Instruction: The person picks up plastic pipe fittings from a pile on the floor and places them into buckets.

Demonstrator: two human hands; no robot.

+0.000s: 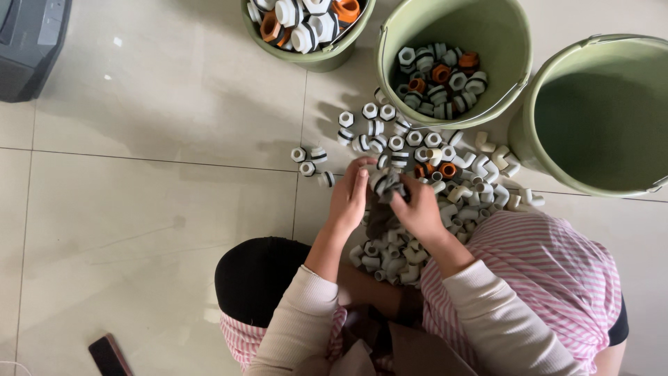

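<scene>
The fingers of both hands meet over a white fitting (385, 182) with a dark ring, at the near edge of the pile (445, 188) of fittings on the floor. The right hand (419, 210) pinches it, fingers closed around it; the left hand (350, 195) touches it with fingers held together, the grip unclear. Beyond the pile stands a green bucket (487, 31) part-filled with white and orange fittings. Another bucket (598, 118) stands right of the pile, a third (327, 59) left of the first.
</scene>
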